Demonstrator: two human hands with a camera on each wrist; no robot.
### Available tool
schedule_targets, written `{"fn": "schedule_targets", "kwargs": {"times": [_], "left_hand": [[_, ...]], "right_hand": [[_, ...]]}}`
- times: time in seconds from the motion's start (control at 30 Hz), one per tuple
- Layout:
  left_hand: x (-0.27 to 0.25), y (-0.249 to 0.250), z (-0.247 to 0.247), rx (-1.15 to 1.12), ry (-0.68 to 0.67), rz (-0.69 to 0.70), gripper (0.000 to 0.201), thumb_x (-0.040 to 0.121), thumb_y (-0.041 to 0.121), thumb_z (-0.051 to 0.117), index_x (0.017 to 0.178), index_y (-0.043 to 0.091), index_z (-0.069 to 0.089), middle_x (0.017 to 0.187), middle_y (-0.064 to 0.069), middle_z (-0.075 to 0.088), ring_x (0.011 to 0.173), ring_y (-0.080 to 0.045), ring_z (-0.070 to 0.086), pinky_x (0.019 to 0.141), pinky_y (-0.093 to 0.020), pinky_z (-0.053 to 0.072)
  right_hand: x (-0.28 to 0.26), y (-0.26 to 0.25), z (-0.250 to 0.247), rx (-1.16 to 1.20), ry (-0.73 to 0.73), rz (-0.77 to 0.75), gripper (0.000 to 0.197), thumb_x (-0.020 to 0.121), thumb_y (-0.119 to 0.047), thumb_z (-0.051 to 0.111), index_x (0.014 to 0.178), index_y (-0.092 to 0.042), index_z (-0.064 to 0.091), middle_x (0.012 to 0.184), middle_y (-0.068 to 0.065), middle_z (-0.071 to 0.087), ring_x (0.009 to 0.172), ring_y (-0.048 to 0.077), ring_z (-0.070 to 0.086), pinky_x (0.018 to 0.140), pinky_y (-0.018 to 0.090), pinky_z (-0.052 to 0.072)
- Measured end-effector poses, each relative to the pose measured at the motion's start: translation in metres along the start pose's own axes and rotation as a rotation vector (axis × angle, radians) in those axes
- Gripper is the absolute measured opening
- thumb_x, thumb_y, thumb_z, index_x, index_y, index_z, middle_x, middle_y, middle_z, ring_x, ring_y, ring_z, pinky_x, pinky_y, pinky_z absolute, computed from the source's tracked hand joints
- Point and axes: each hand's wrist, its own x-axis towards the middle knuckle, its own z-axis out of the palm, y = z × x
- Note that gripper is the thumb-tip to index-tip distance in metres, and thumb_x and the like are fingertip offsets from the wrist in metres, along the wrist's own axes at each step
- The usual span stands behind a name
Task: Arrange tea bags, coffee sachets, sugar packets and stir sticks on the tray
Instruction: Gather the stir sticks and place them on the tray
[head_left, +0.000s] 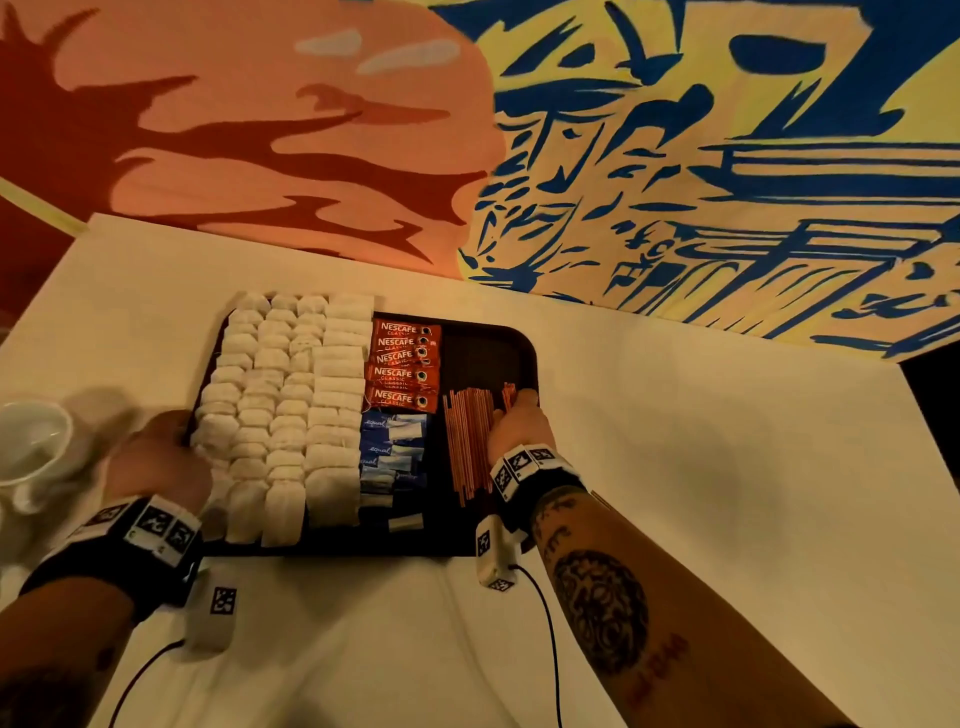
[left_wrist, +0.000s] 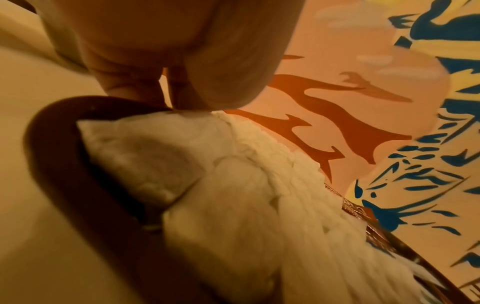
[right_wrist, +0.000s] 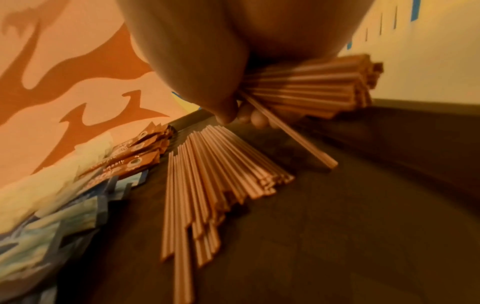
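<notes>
While the right hand (right_wrist: 221, 61) closes its fingers around a bundle of thin copper-coloured stir sticks (right_wrist: 311, 82), it holds that bundle just above the dark floor of the dark brown rounded-corner plastic tray (head_left: 524, 345), near the tray's right side. One stick slants down out of the bundle until its tip meets the tray floor. Just beside the hand, to its left, a flat row of loose stir sticks (head_left: 467, 441) lies lengthwise on the tray. Next to that row sit the blue-and-white paper sugar packets (head_left: 392, 449), with the red Nescafe coffee sachets (head_left: 405, 364) stacked in a column directly behind them. White paper tea bags (head_left: 285, 405) fill the left half of the tray in overlapping columns. The left hand (head_left: 156, 457) rests at the tray's left edge, fingertips touching the rim and the outermost tea bags; whether it grips anything cannot be determined. A white ceramic cup (head_left: 31, 447) stands on the white tablecloth (head_left: 675, 467) left of that hand.
</notes>
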Motion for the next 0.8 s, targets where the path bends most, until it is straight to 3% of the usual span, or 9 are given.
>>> {"fn": "schedule_targets", "kwargs": {"times": [0.27, 0.5, 0.6, 0.7, 0.8], "left_hand": [[-0.004, 0.001, -0.004, -0.076, -0.047, -0.01, 0.032, 0.093, 0.019, 0.055, 0.125, 0.018, 0.059, 0.12, -0.024, 0.064, 0.107, -0.046, 0.06, 0.094, -0.05, 0.048], [-0.009, 0.002, -0.006, -0.186, -0.057, -0.047, 0.042, 0.091, 0.027, 0.062, 0.132, 0.023, 0.056, 0.125, -0.021, 0.063, 0.109, -0.044, 0.059, 0.096, -0.048, 0.047], [-0.007, 0.0, -0.006, -0.183, -0.066, -0.018, 0.04, 0.09, 0.027, 0.062, 0.13, 0.022, 0.059, 0.123, -0.022, 0.064, 0.106, -0.044, 0.06, 0.094, -0.048, 0.047], [-0.007, -0.002, -0.005, -0.174, -0.064, -0.006, 0.042, 0.089, 0.024, 0.062, 0.131, 0.021, 0.058, 0.123, -0.023, 0.064, 0.107, -0.045, 0.06, 0.095, -0.048, 0.048], [-0.008, -0.002, -0.004, -0.159, -0.04, 0.007, 0.039, 0.092, 0.021, 0.06, 0.131, 0.019, 0.058, 0.123, -0.026, 0.063, 0.107, -0.046, 0.06, 0.094, -0.047, 0.047]], "right_hand": [[0.006, -0.015, 0.002, -0.188, -0.05, 0.052, 0.043, 0.102, -0.011, 0.038, 0.144, -0.006, 0.033, 0.144, 0.019, 0.043, 0.13, 0.037, 0.05, 0.104, 0.046, 0.043], [0.003, -0.021, 0.0, -0.287, -0.071, 0.069, 0.052, 0.1, -0.015, 0.048, 0.147, -0.003, 0.031, 0.149, 0.018, 0.037, 0.135, 0.035, 0.042, 0.11, 0.044, 0.04], [0.0, -0.019, -0.004, -0.34, -0.089, 0.043, 0.057, 0.1, -0.022, 0.054, 0.148, -0.002, 0.03, 0.149, 0.019, 0.036, 0.135, 0.035, 0.043, 0.11, 0.043, 0.039], [-0.007, -0.017, -0.003, -0.367, -0.066, 0.008, 0.049, 0.104, -0.027, 0.046, 0.145, -0.003, 0.034, 0.148, 0.017, 0.038, 0.135, 0.034, 0.043, 0.111, 0.044, 0.039], [-0.021, -0.01, 0.005, -0.32, -0.045, 0.019, 0.076, 0.098, -0.051, 0.049, 0.152, -0.005, 0.022, 0.154, 0.017, 0.032, 0.14, 0.034, 0.035, 0.112, 0.047, 0.037]]}}
